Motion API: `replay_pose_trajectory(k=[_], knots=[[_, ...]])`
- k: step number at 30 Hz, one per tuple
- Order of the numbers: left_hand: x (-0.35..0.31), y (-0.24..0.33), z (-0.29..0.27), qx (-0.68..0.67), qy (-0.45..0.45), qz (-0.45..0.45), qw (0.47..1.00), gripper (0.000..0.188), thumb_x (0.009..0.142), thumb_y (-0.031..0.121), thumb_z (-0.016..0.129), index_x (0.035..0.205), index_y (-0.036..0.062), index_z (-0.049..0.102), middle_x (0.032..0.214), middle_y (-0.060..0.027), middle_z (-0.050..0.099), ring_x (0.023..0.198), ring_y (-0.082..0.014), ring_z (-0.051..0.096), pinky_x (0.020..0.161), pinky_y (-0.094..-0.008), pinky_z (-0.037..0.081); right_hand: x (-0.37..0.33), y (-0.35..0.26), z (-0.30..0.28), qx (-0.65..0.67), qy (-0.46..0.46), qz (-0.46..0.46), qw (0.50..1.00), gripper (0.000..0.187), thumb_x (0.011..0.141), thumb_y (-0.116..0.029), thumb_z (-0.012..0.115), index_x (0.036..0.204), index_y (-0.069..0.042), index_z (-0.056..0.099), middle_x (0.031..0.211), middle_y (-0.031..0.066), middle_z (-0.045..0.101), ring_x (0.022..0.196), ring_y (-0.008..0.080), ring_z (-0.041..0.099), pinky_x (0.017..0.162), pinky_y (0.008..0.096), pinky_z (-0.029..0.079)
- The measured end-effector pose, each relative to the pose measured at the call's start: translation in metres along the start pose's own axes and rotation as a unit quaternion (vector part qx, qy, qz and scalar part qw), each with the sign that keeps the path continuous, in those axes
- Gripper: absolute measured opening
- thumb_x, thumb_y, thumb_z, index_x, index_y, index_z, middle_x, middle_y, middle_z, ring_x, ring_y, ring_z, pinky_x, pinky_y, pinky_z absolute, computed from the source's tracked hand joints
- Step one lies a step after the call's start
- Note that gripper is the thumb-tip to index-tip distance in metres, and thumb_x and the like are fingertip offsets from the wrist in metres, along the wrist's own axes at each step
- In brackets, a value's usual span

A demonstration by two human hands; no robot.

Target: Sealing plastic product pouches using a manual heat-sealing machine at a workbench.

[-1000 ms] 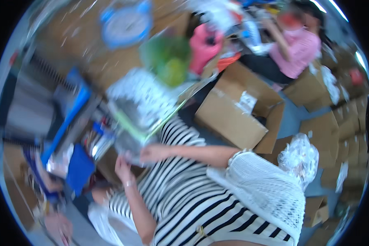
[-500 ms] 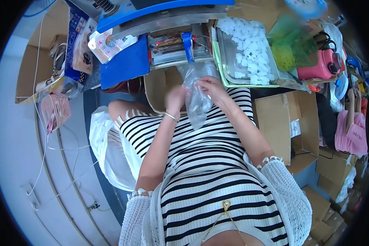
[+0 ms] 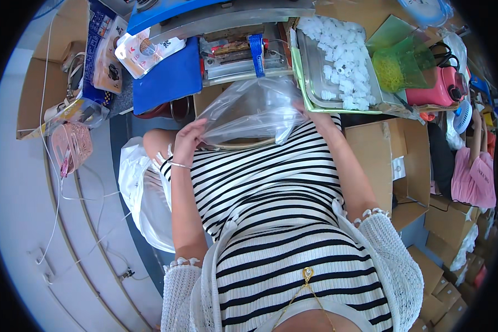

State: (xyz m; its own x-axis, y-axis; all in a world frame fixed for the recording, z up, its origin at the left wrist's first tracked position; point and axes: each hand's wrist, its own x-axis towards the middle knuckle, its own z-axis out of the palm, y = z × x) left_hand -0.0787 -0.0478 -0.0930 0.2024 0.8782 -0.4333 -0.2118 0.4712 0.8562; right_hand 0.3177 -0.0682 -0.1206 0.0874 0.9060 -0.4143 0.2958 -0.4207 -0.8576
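A clear plastic bag (image 3: 249,113) is spread wide above my lap, in front of the machine. My left hand (image 3: 190,138) is closed on its left edge, fingers pinching the film. At the bag's right edge is my right hand (image 3: 319,117), closed on the film; its fingertips are partly covered by the plastic and the tray's corner. Behind and below the bag stands an open cardboard box (image 3: 203,99), largely hidden by it.
A metal tray (image 3: 310,94) heaped with small white plastic fittings (image 3: 343,61) stands right of the machine (image 3: 221,25). Beyond it are a green mesh bag (image 3: 390,69) and a pink container (image 3: 438,88). A blue board (image 3: 169,77) lies left; an open carton (image 3: 371,160) stands right.
The bag has gone from a narrow, bunched strip between my close hands to a wide, stretched sheet. My left hand has moved left and my right hand right.
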Motion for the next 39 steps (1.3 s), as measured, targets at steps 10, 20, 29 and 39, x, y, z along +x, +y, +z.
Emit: replay_pose_trajectory(k=[10, 20, 29, 39], knots=[[-0.037, -0.003, 0.036, 0.614, 0.196, 0.137, 0.752, 0.070, 0.070, 0.031, 0.078, 0.124, -0.0040, 0.052, 0.108, -0.0133, 0.058, 0.093, -0.0297, 0.061, 0.082, -0.0394, 0.050, -0.013, 0.011, -0.020, 0.190, 0.003, -0.022, 0.982, 0.027, 0.085, -0.026, 0.065, 0.101, -0.005, 0.063, 0.093, 0.0050, 0.065, 0.085, 0.0164, 0.061, 0.074, 0.0316, 0.049], [0.033, -0.045, -0.013, 0.798, 0.047, -0.069, 0.597, 0.058, 0.075, 0.035, 0.075, 0.114, -0.0028, 0.055, 0.104, -0.0124, 0.057, 0.088, -0.0283, 0.063, 0.078, -0.0390, 0.052, 0.022, 0.035, 0.018, -0.464, 0.163, -0.205, 0.846, 0.021, 0.076, -0.019, 0.069, 0.085, 0.000, 0.064, 0.083, 0.0127, 0.063, 0.077, 0.0196, 0.061, 0.073, 0.0328, 0.050], [0.110, -0.046, -0.065, -0.067, 0.210, -0.156, 0.963, 0.023, 0.088, 0.018, 0.061, 0.105, 0.0016, 0.062, 0.069, -0.0083, 0.060, 0.061, -0.0165, 0.058, 0.057, -0.0284, 0.051, 0.065, 0.030, -0.023, 0.441, 0.102, 0.072, 0.889, 0.022, 0.082, -0.017, 0.061, 0.097, 0.000, 0.062, 0.090, 0.0123, 0.062, 0.082, 0.0205, 0.060, 0.076, 0.0318, 0.049], [0.226, 0.001, -0.086, 0.726, 0.215, 0.206, 0.619, 0.036, 0.089, 0.032, 0.059, 0.111, 0.0037, 0.060, 0.101, -0.0125, 0.064, 0.094, -0.0265, 0.061, 0.081, -0.0363, 0.049, 0.100, 0.015, -0.017, 0.569, 0.111, 0.001, 0.815, 0.026, 0.084, -0.019, 0.059, 0.102, -0.001, 0.060, 0.097, 0.0125, 0.061, 0.089, 0.0220, 0.057, 0.081, 0.0339, 0.046]])
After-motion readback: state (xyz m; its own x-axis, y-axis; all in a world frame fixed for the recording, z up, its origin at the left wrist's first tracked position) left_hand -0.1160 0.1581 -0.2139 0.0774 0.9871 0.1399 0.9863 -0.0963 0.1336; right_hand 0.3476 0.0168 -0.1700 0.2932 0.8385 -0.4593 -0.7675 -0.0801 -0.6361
